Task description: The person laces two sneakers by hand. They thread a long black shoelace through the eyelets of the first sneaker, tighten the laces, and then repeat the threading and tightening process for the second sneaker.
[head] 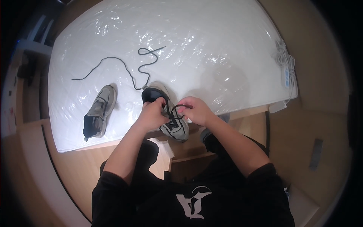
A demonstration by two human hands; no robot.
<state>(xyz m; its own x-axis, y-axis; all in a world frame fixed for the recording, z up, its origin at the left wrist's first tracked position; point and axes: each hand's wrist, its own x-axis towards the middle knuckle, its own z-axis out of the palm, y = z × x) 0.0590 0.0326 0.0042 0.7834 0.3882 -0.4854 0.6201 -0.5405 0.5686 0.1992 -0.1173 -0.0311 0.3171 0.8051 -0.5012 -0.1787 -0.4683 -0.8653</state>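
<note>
Before me a grey sneaker with a dark lining (178, 132) lies at the front edge of a plastic-wrapped mattress (184, 31), toe towards me. My left hand (154, 115) grips its upper beside the ankle opening; the fingertips are partly hidden. Between the thumb and fingers of my right hand (195, 110) is a dark shoelace (179, 105), which loops up from the shoe's eyelets. To the left lies a second grey sneaker (105, 98), toe pointing away, with no lace showing in it.
A loose dark cord (113, 58) winds over the mattress behind the held sneaker's heel. At the mattress's right corner lies a white power strip (286, 76) with a bundled cable (281, 52). Wood-look floor (93, 164) borders the bed.
</note>
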